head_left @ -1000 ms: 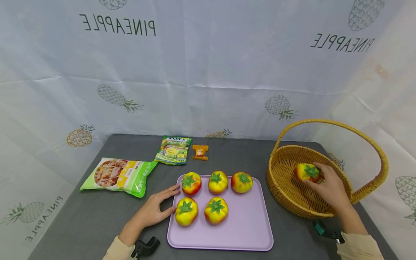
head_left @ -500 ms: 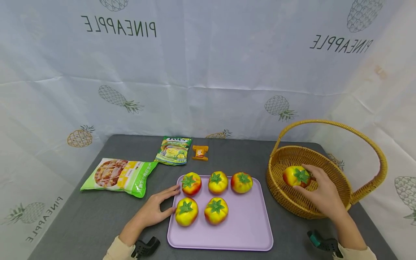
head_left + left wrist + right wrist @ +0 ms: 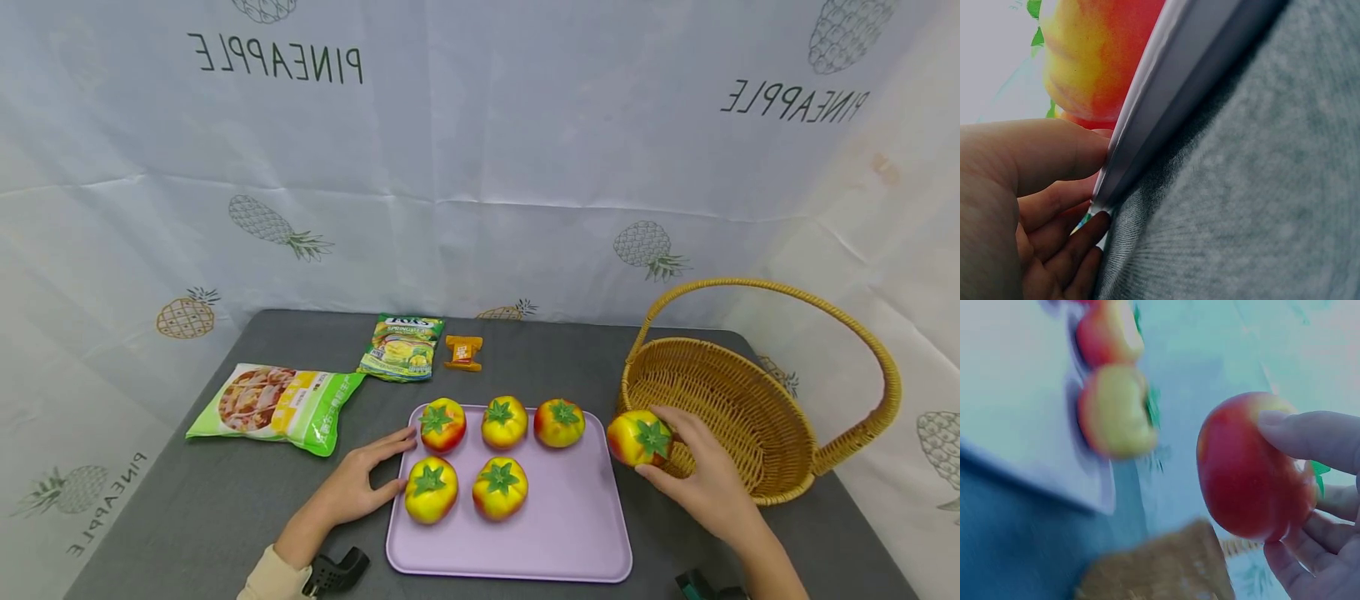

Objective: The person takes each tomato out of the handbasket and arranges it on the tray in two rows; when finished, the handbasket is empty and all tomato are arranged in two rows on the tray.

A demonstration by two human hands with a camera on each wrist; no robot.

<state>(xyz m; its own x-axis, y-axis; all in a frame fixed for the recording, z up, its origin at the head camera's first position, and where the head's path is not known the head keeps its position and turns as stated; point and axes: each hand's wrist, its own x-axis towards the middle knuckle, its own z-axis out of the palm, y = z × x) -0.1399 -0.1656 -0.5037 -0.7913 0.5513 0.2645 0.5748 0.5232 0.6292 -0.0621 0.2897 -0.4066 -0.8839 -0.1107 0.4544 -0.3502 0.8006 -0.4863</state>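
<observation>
My right hand [image 3: 701, 475] holds a yellow-and-red persimmon [image 3: 639, 438] with a green leafy top, pinched between thumb and fingers. It hangs between the wicker basket's left rim and the lilac tray [image 3: 570, 533]. In the right wrist view the persimmon [image 3: 1254, 469] shows its red side, with the thumb pressed on it. Several more persimmons stand on the tray, three in the back row and two in front, one persimmon [image 3: 431, 490] at front left. My left hand [image 3: 356, 483] touches the tray's left edge with extended fingers and thumb; the left wrist view shows the thumb [image 3: 1066, 156] against the rim.
The wicker basket [image 3: 795, 442] with a tall arched handle stands at the right. A green-and-white food bag [image 3: 277, 406] lies at left. Behind the tray are a green candy packet [image 3: 401, 348] and a small orange packet [image 3: 462, 352]. A pineapple-print cloth hangs behind the grey table.
My right hand has lifted the persimmon out of the basket and carried it left, towards the tray's right edge. The left hand has stayed at the tray.
</observation>
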